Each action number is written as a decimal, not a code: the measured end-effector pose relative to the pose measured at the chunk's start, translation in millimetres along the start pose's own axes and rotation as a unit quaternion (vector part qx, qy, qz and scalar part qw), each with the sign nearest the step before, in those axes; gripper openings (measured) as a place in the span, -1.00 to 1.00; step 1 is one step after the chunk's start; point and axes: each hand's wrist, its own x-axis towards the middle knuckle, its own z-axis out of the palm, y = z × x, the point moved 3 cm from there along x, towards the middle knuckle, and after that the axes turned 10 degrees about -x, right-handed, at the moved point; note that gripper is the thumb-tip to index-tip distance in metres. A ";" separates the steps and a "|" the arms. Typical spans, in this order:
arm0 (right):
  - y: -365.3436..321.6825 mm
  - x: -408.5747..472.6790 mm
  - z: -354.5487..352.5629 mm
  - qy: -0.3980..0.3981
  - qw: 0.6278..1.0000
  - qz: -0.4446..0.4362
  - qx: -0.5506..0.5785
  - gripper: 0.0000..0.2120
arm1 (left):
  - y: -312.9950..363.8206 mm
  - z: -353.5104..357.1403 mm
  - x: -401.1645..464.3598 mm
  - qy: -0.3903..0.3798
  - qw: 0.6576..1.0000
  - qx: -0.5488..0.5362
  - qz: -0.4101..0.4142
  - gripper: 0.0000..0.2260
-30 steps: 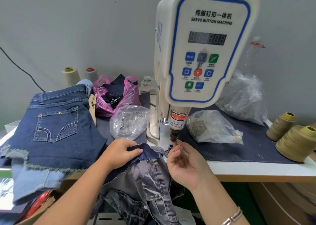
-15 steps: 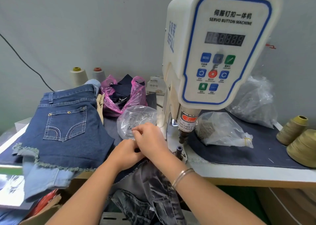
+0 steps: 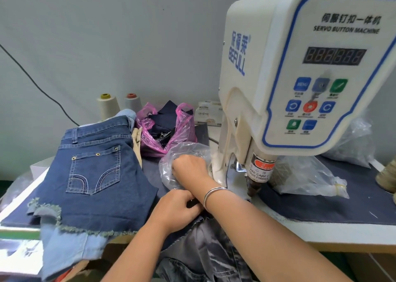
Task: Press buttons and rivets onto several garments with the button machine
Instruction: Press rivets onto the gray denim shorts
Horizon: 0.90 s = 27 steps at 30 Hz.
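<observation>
Grey garment (image 3: 205,239) under left hand (image 3: 177,209) (gripped)

1. Soft, even light fills the scene; the grey wall (image 3: 107,35) shows no hard shadows.
2. Wide-angle distortion bows the button machine (image 3: 300,78) and curves the tabletop (image 3: 321,236) edge toward the frame's sides.
3. Mild sheen glints on the clear plastic bag (image 3: 304,181) and the bracelet (image 3: 212,193).
4. The lower left corner is smeared and blurry; panel lettering looks slightly soft.
</observation>
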 end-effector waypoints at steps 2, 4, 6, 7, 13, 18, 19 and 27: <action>-0.6 4.0 2.2 -0.012 1.000 0.002 -0.003 -0.82 | -0.9 -0.2 0.3 0.001 1.000 0.005 -0.006 -0.82; -1.0 6.7 2.8 -0.018 1.000 -0.002 -0.005 -0.82 | -0.1 -0.4 1.1 0.002 1.000 0.008 -0.007 -0.74; -2.0 8.4 3.8 -0.017 1.000 -0.008 -0.010 -0.82 | 1.0 -1.3 1.1 0.003 1.000 0.007 -0.003 -0.69; -2.4 8.7 3.9 -0.016 1.000 -0.011 -0.014 -0.82 | 1.0 -1.2 1.3 0.003 1.000 0.009 -0.001 -0.69; -2.2 8.9 4.9 0.003 1.000 -0.020 -0.017 -0.80 | 0.2 -0.8 0.0 0.001 1.000 0.000 -0.001 -0.76; 1.2 6.4 8.1 -0.012 1.000 0.005 0.025 -0.83 | 2.2 -0.9 -0.3 0.003 1.000 0.002 0.003 -0.86; 3.3 5.7 8.7 -0.014 0.999 0.019 0.046 -0.84 | 3.4 -0.9 -0.1 0.000 1.000 0.009 0.006 -0.93; 13.4 3.5 5.0 -0.112 0.980 0.037 0.158 -0.77 | 3.7 -1.7 0.7 0.003 1.000 0.025 -0.015 -0.81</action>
